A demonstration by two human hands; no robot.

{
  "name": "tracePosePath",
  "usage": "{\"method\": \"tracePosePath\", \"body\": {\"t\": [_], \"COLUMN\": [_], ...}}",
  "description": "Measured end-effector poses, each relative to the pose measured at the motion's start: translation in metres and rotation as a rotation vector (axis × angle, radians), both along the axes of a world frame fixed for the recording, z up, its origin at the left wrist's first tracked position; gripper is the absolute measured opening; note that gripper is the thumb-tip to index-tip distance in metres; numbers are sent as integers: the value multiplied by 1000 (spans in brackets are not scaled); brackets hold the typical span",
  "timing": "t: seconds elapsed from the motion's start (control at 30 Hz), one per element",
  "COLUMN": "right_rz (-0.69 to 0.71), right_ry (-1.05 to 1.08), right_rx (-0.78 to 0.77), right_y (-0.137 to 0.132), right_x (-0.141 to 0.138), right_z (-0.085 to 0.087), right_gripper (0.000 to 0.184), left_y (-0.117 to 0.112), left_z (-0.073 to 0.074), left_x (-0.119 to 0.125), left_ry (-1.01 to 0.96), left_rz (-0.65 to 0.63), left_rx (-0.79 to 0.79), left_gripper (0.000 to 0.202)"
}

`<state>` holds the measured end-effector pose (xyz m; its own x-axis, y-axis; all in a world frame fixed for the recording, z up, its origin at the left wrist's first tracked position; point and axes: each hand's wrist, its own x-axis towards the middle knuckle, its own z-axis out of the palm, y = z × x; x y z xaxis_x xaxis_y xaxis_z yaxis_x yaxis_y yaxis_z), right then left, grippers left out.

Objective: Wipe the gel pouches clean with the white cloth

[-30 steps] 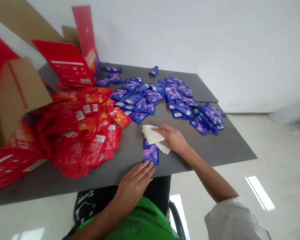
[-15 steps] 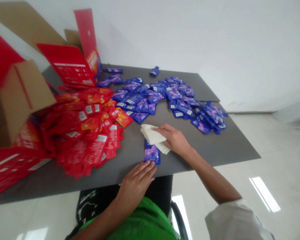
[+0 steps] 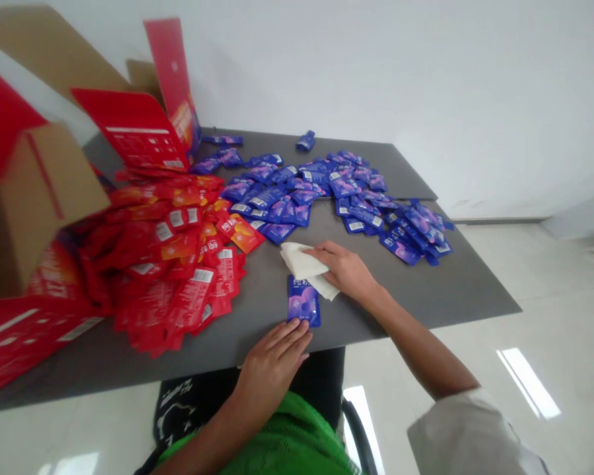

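Observation:
A single blue-purple packet [image 3: 303, 302] lies flat near the front edge of the grey table [image 3: 455, 290]. My left hand [image 3: 273, 359] rests flat at the table's edge, fingers stretched out, fingertips touching the packet's near end. My right hand [image 3: 344, 269] presses a folded white cloth [image 3: 304, 264] onto the table just beyond the packet, fingers curled over the cloth.
A heap of red packets [image 3: 168, 264] covers the left of the table. Many blue packets [image 3: 341, 194] are spread across the back and right. An open red cardboard box [image 3: 34, 191] stands at the left. Pale floor lies to the right.
The hands, cloth and packet keep their places on the table. Only my view has shifted slightly.

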<state>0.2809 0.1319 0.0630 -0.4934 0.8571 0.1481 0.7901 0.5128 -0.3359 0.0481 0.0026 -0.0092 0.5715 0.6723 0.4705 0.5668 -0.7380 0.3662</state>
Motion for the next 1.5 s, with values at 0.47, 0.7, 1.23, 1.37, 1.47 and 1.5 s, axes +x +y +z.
{"method": "tracePosePath", "body": {"t": [0.47,0.7,1.23,1.37,1.47,1.5], "right_rz": [53,183,45,207,186,143], "right_ry": [-67,34,39,63,82,85], "right_rx": [-70,-46,-33,-131,-178,-165], "right_y": [12,-60,-32,-80,-66,-52], "right_x": [-12,-10,-4,-9,-13,-14], "right_z": [-14,7,5,-4,-17,-20], "right_gripper": [44,47,53,45,44,45], "left_y": [-1,-3,-1,-2,-2,-2], "left_z": [2,4,2,3,3,3], "left_x": [0,2,1,1,2,1], "left_ry": [-4,3,-24,-2,12,11], "left_rz": [8,41,14,69,47,27], "left_rx": [-25,-31,-46,-78,-76,-68], "left_gripper": [27,21,26,19,21,24]}}
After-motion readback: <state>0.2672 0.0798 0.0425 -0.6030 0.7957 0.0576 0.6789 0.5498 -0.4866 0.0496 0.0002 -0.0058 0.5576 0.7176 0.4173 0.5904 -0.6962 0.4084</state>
